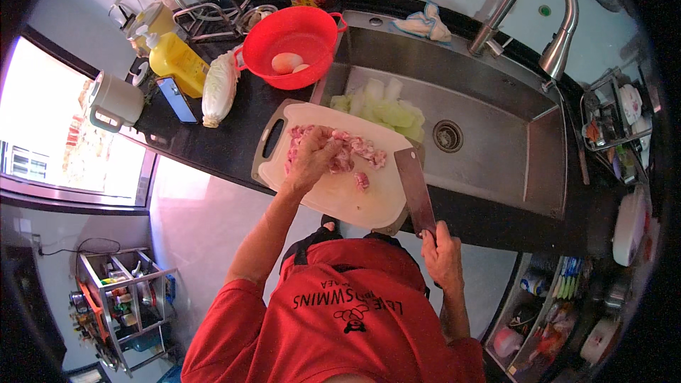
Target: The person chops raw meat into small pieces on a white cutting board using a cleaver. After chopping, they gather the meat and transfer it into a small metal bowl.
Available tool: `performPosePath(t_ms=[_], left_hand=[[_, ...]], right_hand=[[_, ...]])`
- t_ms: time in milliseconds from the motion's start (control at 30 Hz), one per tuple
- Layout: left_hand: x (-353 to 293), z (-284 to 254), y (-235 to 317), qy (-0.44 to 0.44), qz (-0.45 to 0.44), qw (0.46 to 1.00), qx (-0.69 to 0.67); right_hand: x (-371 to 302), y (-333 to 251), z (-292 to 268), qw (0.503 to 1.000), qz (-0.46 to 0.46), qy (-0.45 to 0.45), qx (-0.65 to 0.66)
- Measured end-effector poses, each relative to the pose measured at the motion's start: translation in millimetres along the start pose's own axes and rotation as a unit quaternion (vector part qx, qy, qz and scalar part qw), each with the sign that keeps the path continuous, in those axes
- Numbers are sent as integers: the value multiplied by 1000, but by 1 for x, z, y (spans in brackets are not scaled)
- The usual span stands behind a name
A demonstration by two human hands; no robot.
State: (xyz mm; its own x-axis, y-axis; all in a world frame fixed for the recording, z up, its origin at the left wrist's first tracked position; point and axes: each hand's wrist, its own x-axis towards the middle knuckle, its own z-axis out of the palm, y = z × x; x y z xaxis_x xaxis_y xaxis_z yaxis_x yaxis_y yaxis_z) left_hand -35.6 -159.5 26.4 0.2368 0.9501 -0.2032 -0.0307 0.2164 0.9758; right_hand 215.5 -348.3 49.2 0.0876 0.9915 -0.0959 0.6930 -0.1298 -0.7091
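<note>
Left hand (312, 156): over the left part of the meat (360, 147), fingers bent and close together, tips down among the pieces. Cannot tell whether they clamp a piece or only press on the heap; the undersides are hidden. Right hand (443, 252): fingers closed around the handle of the knife (413, 188), blade pointing away from the body at the right end of the board (333, 202). Cannot tell if blade touches board.

Risks (judged):
1. Cut to left fingers. Cause: blade brought leftward while the fingertips lie in the meat, or a wet piece slipping under the edge.
2. Meat lost off the board. Cause: a sideways push; the far edge borders the sink (496, 128), where pale leaves (390, 110) lie, so raw juice could reach them.
3. Board shift. Cause: it appears to lap over the sink's near-left corner, so support there may be uneven.

Position of meat: in a loose band across the board's far half. Some lies left of the left fingers, some beneath, more to their right, toward the blade. One chunk sits apart, nearer the body, between fingers and knife.
</note>
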Motion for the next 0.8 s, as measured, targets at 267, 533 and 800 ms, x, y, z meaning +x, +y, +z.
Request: performPosePath(t_ms=[267, 533, 800], left_hand=[[-9, 2, 1, -36, -59, 993, -98], [-4, 16, -26, -82, -21, 988, -126], [-5, 20, -26, -85, -28, 990, -109]], right_hand=[[4, 3, -3, 1000, 7, -5, 24], [3, 4, -4, 1000, 17, -13, 23], [0, 9, -3, 999, 20, -29, 3]])
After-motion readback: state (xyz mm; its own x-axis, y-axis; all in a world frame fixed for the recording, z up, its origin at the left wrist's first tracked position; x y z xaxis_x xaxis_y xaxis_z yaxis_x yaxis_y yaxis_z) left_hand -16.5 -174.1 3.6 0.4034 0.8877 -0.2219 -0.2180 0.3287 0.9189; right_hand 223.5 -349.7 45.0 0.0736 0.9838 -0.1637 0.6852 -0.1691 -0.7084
